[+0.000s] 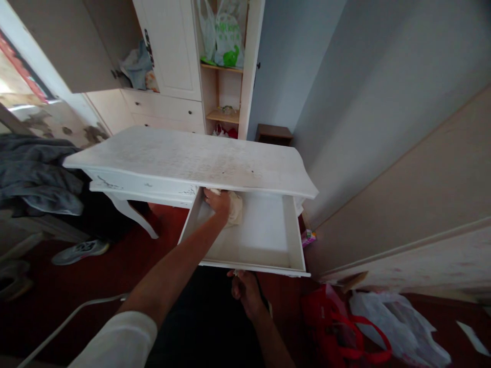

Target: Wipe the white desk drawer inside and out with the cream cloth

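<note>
A white drawer is pulled out from a white desk. My left hand reaches into its back left corner, closed on a cream cloth that lies against the drawer's inside. Part of the cloth is hidden behind the hand. Below the drawer's front edge, the fingers of my right hand curl around a small pale knob on the drawer front. Dark smudges mark the desk top above the drawer.
Behind the desk stands a white wardrobe with one door open. A grey garment hangs at left, above a sneaker. A red bag and a white plastic bag lie at lower right. A white cable crosses the floor.
</note>
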Available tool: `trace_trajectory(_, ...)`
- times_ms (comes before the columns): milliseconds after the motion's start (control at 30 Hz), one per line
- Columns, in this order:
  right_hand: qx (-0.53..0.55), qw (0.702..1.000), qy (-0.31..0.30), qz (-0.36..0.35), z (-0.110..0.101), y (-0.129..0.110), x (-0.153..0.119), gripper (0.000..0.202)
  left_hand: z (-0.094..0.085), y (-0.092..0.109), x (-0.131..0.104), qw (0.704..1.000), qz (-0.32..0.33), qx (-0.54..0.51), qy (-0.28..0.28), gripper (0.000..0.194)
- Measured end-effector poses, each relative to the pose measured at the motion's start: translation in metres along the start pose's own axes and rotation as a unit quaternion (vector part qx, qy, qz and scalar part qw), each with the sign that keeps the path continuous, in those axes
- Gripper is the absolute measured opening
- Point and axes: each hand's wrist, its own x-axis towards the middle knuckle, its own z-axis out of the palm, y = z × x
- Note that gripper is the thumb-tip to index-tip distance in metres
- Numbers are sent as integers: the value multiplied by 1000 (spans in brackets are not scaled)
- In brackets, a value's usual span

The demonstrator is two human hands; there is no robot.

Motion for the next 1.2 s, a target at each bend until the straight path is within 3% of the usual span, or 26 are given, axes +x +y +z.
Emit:
trace_trajectory(133,4,1000,0,0,1,0,0,44,19,18,-16,999,-10,27,-41,63)
trace_trajectory(333,8,1000,-8,1,-1,5,2,42,57,35,-67,992,3,23,-123,64)
trace_trajectory(500,-4,1000,-3,6,-1,5,3,43,84,49,-117,976,59,8,-209,64)
trace_trajectory(633,-5,1000,1,-3,0,5,3,42,90,56,-140,947,137,22,-289,57)
trace_trajectory(800,17,1000,-4,3,-1,6,2,41,84,53,-135,912,220,51,-343,50)
trace_trajectory(1067,-4,1000,2,14,-2,2,0,44,83,53,-104,813,329,61,-477,56)
trace_trajectory(1200,-14,1000,5,15,-4,5,1,46,74,46,-95,753,363,96,-540,55)
